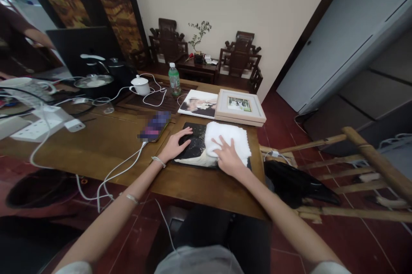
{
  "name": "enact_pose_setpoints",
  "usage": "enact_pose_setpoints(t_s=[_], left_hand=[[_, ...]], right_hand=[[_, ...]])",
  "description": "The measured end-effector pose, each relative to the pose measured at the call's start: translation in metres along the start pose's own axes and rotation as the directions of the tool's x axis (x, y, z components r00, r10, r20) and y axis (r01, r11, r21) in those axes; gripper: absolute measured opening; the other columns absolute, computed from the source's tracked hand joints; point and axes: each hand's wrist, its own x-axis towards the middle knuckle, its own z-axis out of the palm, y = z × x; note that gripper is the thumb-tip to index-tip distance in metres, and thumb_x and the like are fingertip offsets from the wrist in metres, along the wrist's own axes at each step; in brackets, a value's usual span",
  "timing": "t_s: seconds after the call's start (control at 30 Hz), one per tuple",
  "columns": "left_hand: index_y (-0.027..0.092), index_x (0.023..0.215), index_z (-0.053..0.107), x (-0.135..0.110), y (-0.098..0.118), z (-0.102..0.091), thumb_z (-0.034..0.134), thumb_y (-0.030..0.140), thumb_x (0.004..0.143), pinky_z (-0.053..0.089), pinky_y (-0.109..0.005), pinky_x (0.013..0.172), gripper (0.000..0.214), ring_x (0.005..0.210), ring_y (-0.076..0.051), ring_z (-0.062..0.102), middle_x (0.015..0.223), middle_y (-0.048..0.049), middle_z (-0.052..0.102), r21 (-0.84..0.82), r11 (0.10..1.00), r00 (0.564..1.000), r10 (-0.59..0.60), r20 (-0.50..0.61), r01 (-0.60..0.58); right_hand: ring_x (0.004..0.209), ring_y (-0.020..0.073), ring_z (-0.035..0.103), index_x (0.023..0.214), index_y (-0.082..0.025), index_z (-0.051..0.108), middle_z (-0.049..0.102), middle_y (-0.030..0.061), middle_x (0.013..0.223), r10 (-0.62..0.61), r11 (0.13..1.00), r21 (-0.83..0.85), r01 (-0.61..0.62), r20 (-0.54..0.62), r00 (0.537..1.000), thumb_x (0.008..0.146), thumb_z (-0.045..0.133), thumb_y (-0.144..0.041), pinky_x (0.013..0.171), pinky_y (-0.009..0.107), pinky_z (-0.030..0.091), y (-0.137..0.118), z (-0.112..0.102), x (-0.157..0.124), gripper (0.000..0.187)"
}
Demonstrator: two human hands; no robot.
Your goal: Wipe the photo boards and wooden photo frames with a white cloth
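A dark flat picture panel point(196, 138) with a pale shape along its lower part lies on the wooden table point(193, 184). My left hand point(175, 143) rests at its left edge, fingers stretched out and holding nothing. Over the panel's right part a white cloth point(238, 136) is spread, hiding what is beneath. My right hand point(229, 156) presses flat on this cloth, with fingers spread and not wrapped round it. Left of my left hand lies a phone point(155, 126) with a white cable plugged into it.
Behind the panel lie a photo print point(198, 104) and stacked pale frames point(257, 108). A plastic bottle point(174, 80), lidded white cup point(140, 86), cooking pot point(94, 84) and power strip point(38, 126) stand further left. A bamboo chair point(363, 136) is at right; another person's arm point(38, 35) shows far left.
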Motion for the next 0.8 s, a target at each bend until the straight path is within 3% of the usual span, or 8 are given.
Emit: enact_pose_setpoints(t_s=[0.2, 0.3, 0.43, 0.53, 0.63, 0.7, 0.8], left_hand=[[0.018, 0.116, 0.062, 0.000, -0.003, 0.003, 0.051, 0.033, 0.089, 0.036, -0.047, 0.111, 0.033, 0.128, -0.025, 0.051, 0.134, -0.0138, 0.057, -0.001, 1.000, 1.000, 0.018, -0.011, -0.018], [0.019, 0.115, 0.062, 0.000, -0.001, 0.003, 0.047, 0.032, 0.091, 0.036, -0.047, 0.111, 0.031, 0.129, -0.025, 0.050, 0.135, -0.0129, 0.057, -0.006, 1.000, 1.000, 0.014, -0.008, -0.014], [0.020, 0.114, 0.063, 0.001, 0.005, 0.003, 0.050, 0.031, 0.090, 0.035, -0.046, 0.112, 0.030, 0.129, -0.025, 0.050, 0.132, -0.0108, 0.059, -0.065, 0.998, 1.000, 0.006, -0.016, -0.007], [0.020, 0.117, 0.062, 0.002, 0.012, 0.001, 0.053, 0.029, 0.089, 0.035, -0.044, 0.112, 0.031, 0.128, -0.025, 0.052, 0.133, -0.0114, 0.059, -0.158, 0.987, 0.999, -0.007, -0.040, 0.001], [0.020, 0.120, 0.062, 0.003, 0.023, -0.006, 0.057, 0.032, 0.088, 0.039, -0.042, 0.108, 0.034, 0.131, -0.026, 0.048, 0.141, -0.0116, 0.051, -0.280, 0.960, 0.995, -0.051, -0.090, 0.024], [0.019, 0.119, 0.062, 0.002, 0.033, -0.013, 0.058, 0.035, 0.088, 0.043, -0.041, 0.104, 0.035, 0.129, -0.028, 0.049, 0.146, -0.0132, 0.045, -0.355, 0.934, 0.984, -0.101, -0.145, 0.043], [0.019, 0.121, 0.061, 0.000, 0.057, -0.030, 0.059, 0.036, 0.088, 0.045, -0.041, 0.103, 0.037, 0.126, -0.028, 0.053, 0.149, -0.0141, 0.040, -0.425, 0.905, 0.971, -0.105, -0.213, 0.004]], right_hand=[[0.144, 0.0332, 0.016, 0.102, -0.018, 0.067, 0.038, 0.0054, 0.151, -0.197, 0.978, 0.066, 0.199, -0.045, 0.979, 0.067, 0.041, 0.001, 0.109, 0.072, 0.009, -0.041, 0.013, -0.021, 0.048], [0.144, 0.0306, 0.019, 0.099, -0.019, 0.067, 0.042, 0.0037, 0.148, -0.188, 0.974, 0.121, 0.192, -0.043, 0.981, 0.062, 0.040, 0.002, 0.111, 0.069, 0.012, -0.034, 0.010, -0.041, 0.051], [0.143, 0.0288, 0.023, 0.096, -0.019, 0.066, 0.045, 0.0053, 0.146, -0.059, 0.994, 0.083, 0.070, -0.124, 0.991, 0.062, 0.039, 0.003, 0.113, 0.065, 0.017, -0.007, 0.005, -0.056, 0.049], [0.142, 0.0330, 0.025, 0.092, -0.017, 0.066, 0.043, 0.0081, 0.147, 0.001, 1.000, -0.014, -0.004, -0.193, 0.981, 0.076, 0.044, -0.004, 0.110, 0.068, 0.019, 0.000, 0.006, -0.053, 0.031], [0.141, 0.0371, 0.025, 0.088, -0.017, 0.066, 0.040, 0.0087, 0.149, -0.008, 0.995, -0.097, -0.018, -0.256, 0.967, 0.087, 0.052, -0.024, 0.109, 0.070, 0.020, -0.013, 0.013, -0.040, 0.016], [0.141, 0.0392, 0.024, 0.085, -0.018, 0.066, 0.036, 0.0092, 0.151, -0.047, 0.990, -0.141, 0.007, -0.285, 0.957, 0.086, 0.057, -0.031, 0.108, 0.070, 0.020, -0.029, 0.018, -0.029, 0.016], [0.140, 0.0413, 0.023, 0.080, -0.018, 0.065, 0.031, 0.0113, 0.153, -0.102, 0.979, -0.200, 0.032, -0.349, 0.932, 0.079, 0.062, -0.020, 0.107, 0.070, 0.022, -0.051, 0.023, -0.015, 0.003]])
